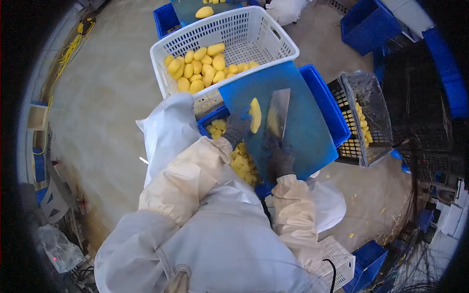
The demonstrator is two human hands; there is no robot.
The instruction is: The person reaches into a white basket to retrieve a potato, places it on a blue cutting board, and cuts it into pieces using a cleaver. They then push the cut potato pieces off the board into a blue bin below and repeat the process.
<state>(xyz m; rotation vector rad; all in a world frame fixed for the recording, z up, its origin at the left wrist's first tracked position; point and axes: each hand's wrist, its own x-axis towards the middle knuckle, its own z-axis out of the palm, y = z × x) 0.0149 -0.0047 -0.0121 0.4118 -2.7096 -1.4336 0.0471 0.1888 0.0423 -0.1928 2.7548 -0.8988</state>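
Note:
My right hand [280, 160], in a dark glove, is closed round the handle of a cleaver [279, 108]. Its broad blade lies over the blue cutting board [312, 117], and a yellow patch, perhaps potato, shows on or beside its lower part. My left hand [236, 128], gloved with blue at the fingertips, grips a long piece of peeled potato [255, 115] at the board's left edge. Below that hand, cut potato chunks [243, 163] fill a blue bin [205, 122], partly hidden by my arm and the board.
A white crate [273, 58] beyond the board holds many whole peeled potatoes [207, 68]. To the right stands a black crate [348, 151] lined with clear plastic, with potatoes inside. Another board [183, 10] carries potatoes at the top. Yellow scraps litter the floor at right.

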